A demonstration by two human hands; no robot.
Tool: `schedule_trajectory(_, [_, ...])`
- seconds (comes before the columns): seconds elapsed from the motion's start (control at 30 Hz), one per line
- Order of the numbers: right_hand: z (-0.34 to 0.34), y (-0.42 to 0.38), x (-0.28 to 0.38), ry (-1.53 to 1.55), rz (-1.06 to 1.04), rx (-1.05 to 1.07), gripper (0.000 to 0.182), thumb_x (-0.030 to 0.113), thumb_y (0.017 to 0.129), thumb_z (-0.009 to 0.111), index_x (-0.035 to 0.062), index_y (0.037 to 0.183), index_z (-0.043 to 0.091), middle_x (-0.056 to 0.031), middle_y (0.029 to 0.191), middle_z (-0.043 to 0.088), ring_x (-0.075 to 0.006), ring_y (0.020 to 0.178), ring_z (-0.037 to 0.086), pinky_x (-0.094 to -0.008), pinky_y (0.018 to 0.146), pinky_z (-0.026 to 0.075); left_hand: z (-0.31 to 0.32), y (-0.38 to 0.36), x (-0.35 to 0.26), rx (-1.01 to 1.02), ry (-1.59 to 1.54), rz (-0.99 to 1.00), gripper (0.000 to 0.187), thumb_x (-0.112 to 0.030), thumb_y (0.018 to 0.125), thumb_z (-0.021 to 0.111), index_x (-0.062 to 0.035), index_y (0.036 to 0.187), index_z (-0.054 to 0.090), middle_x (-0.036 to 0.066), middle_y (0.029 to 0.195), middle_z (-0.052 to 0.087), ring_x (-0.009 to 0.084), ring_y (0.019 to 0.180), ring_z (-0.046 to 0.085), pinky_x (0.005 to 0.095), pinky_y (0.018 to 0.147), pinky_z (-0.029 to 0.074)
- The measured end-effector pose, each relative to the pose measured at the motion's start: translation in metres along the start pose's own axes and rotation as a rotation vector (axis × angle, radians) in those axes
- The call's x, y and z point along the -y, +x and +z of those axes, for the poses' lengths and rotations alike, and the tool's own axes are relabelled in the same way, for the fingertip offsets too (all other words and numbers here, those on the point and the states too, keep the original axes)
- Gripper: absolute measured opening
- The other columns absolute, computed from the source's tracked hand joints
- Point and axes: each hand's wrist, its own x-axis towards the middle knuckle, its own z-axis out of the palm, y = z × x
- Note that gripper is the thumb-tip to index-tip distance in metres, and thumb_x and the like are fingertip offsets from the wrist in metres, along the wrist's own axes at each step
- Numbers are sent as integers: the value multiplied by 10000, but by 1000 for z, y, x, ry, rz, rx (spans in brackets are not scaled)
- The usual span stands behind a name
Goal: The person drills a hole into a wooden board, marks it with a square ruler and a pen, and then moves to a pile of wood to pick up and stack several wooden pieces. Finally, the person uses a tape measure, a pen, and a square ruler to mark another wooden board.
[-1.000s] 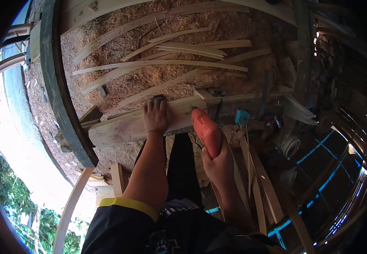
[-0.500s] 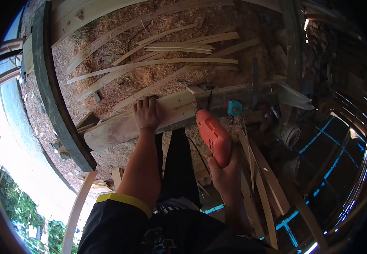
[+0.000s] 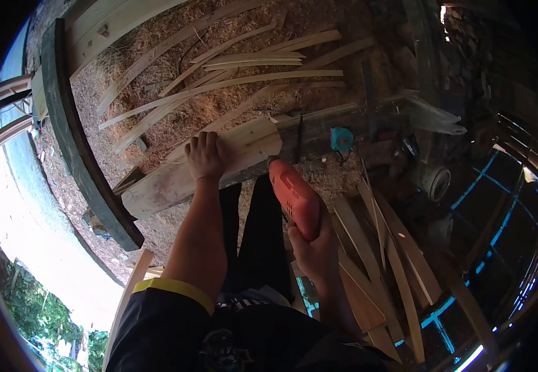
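A pale wooden board lies across a darker beam in the middle of the view. My left hand rests on the board with its fingers spread over the far edge. In my right hand is a red power drill, gripped by its handle. The drill's front end points at the board's right end, close to the near edge; whether the bit touches the wood is too small to tell. A teal tape measure sits on the beam, right of the drill.
Thin wooden strips lie on sawdust beyond the board. A dark beam crosses at the left. Planks lean at the lower right. A round can and clear plastic are on the right.
The drill and my right hand have moved left, and the drill's tip now points lower on the board's right end. My left hand stays on the board. The view has shifted slightly.
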Motion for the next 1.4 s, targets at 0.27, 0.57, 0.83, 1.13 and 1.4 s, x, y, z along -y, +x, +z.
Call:
schedule_trajectory(0.27, [4,-3,-10,25,-43,-21,755,96,958,681,-19,1650,402,-298,1534,606,-438,1454,600,-485,1198,497,-3,0,-3,-11,4,-4,185,-316,1057,568,-159,1098,658,66,1133,666,321,1097,625,501,965,458])
schedule_trajectory(0.57, [7,-9,-11,-8,-42,-40,758,107,960,679,16,1661,405,-301,1511,630,-449,1426,622,-496,1173,525,-3,-1,-4,-13,20,-4,186,-319,1061,574,-154,1089,655,69,1129,665,322,1109,625,499,977,460])
schedule_trajectory(0.83, [12,-8,-20,8,-14,-34,761,112,957,678,20,1661,405,-301,1502,636,-454,1407,634,-501,1162,537,-2,-3,-2,-29,14,-7,197,-299,1055,565,-165,1124,692,59,1115,668,328,1097,633,500,993,460])
schedule_trajectory(1.13, [17,-3,-25,-17,-33,-18,779,112,951,682,6,1666,392,-311,1538,602,-461,1442,602,-499,1187,515,0,-3,0,-8,16,-22,191,-304,1049,584,-167,1124,694,55,1122,671,317,1105,635,494,977,463])
schedule_trajectory(1.4, [4,-7,-36,273,84,-98,718,29,938,667,-1,1617,435,-216,1285,723,-300,1059,784,-413,909,651,0,-5,-1,-60,-25,9,182,-302,1033,601,-135,1064,663,75,1102,666,335,1086,627,512,970,461])
